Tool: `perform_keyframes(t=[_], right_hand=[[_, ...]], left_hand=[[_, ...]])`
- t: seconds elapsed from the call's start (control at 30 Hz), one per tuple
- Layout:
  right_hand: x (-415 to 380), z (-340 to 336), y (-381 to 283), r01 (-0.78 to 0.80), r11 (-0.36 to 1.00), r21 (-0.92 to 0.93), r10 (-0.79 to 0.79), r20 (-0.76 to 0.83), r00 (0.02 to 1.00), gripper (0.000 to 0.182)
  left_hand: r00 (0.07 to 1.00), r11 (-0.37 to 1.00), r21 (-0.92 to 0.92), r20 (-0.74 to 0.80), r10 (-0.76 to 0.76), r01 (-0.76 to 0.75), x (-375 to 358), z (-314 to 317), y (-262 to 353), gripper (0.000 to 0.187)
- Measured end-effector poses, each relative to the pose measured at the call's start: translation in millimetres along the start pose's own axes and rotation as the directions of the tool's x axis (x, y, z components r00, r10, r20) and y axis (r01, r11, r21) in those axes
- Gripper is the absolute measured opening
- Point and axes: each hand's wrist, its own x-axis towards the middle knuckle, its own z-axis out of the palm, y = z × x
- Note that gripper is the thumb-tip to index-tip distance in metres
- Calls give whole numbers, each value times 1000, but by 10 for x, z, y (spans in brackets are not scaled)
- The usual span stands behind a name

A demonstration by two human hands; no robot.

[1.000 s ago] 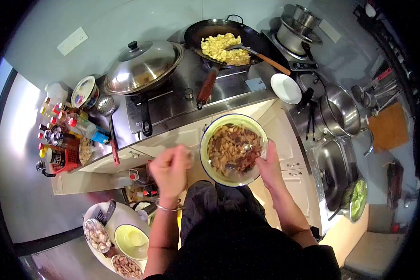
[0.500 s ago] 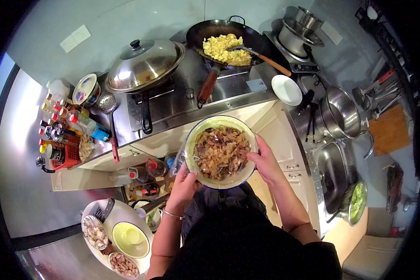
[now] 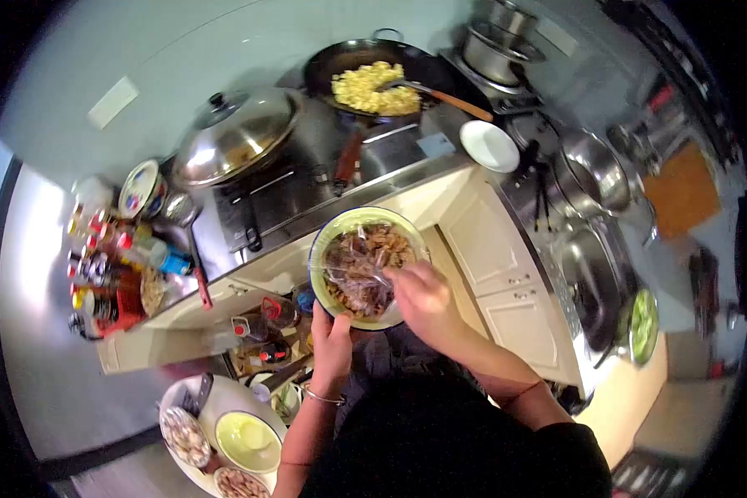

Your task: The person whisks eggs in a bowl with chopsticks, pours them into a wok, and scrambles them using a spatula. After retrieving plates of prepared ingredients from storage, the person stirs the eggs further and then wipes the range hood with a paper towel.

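A pale yellow bowl with a dark blue rim (image 3: 322,236) is held before my body, in front of the stove. Brown chopped food (image 3: 388,242) fills it. My left hand (image 3: 332,344) grips the bowl's near-left edge, thumb on the rim. Over the bowl, my right hand (image 3: 425,303) is closed, pinching clear plastic wrap (image 3: 361,274). The wrap is bunched and pulled across the food. My right fingertips are partly blurred.
On the stove stand a wok (image 3: 319,75) of scrambled egg with a spatula (image 3: 448,101), and a lidded pan (image 3: 241,137). A white bowl (image 3: 490,146) lies near the sink (image 3: 585,274). Bottles (image 3: 153,251) crowd the left. Bowls of meat (image 3: 184,436) stand lower left.
My right hand has left the bowl's right rim and come over the food, drawing the plastic wrap into folds. My left hand still holds the bowl. The whole view has shifted slightly.
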Motion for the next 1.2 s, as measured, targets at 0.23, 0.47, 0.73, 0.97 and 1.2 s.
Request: perform_keyframes(t=[0.23, 0.47, 0.73, 0.97, 1.2], right_hand=[[-441, -591, 306, -383, 895, -229, 314, -288, 905, 22], [-1773, -1567, 553, -760, 632, 153, 592, -727, 346, 12], [-5026, -3215, 391, -857, 251, 450, 353, -867, -352, 16], [-7877, -4254, 2038, -881, -192, 433, 462, -752, -470, 13], [-8773, -5354, 2368, -778, 345, 526, 565, -778, -275, 30]], left_hand=[[976, 978, 202, 196, -96, 56, 137, 295, -41, 43], [891, 948, 46, 332, -310, 314, 353, 860, -516, 47], [826, 905, 65, 385, -412, 421, 528, 1582, -1357, 42], [872, 901, -12, 260, -415, 433, 462, 2309, -2157, 40], [899, 921, -63, 256, -356, 383, 958, 3172, -2565, 43]])
